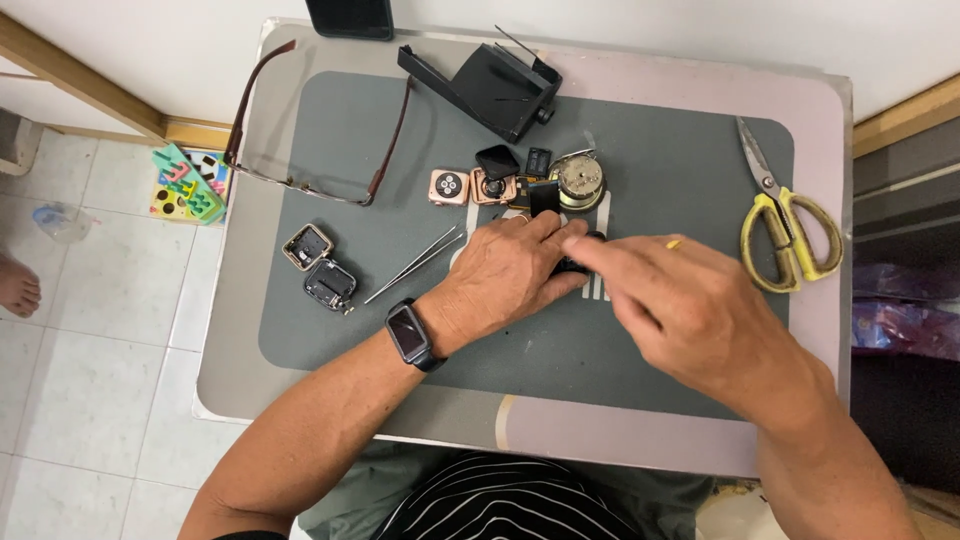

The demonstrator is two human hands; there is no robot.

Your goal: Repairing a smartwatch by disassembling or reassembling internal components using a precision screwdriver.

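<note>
Left hand (510,268) fingers pinch small black part (568,266) mid-worktop; right hand (690,305) fingers together, touching it. Judgement: brace part flat, steady.

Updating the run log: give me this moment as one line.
left hand: pressing small black part to grey mat | right hand: fingertips on same part | tweezers: idle, left of hands | scissors: idle, right

Both hands, left (510,270) and right (690,310), meet fingertip to fingertip.

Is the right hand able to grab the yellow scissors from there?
Probably yes: the scissors lie on the mat just beyond the right hand, with nothing between them, though its fingers seem busy with a small dark part.
</note>
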